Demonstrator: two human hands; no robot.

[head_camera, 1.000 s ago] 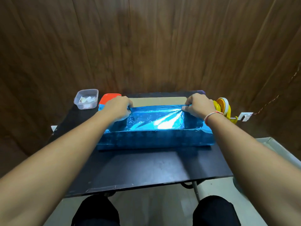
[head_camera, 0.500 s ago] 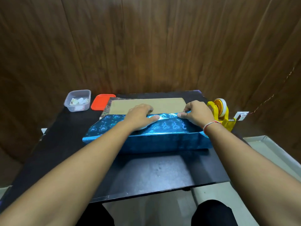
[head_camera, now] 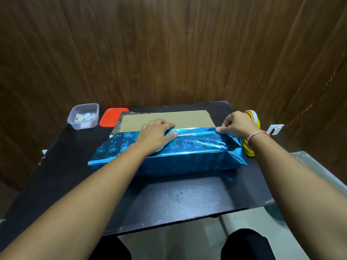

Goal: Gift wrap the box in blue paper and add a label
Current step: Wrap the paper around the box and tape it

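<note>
Box (head_camera: 167,120) sits mid-counter (head_camera: 169,199), half covered by blue paper (head_camera: 187,156). Left hand (head_camera: 155,136) presses flat on it, fingers together; right hand (head_camera: 237,123) looks like it's pinching the paper's edge.

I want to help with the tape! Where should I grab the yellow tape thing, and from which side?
Grab the yellow tape dispenser by its chunky base, coming from the right side, probably. The right hand and the blue paper crowd its left, and the tape roll sits on top.
</note>
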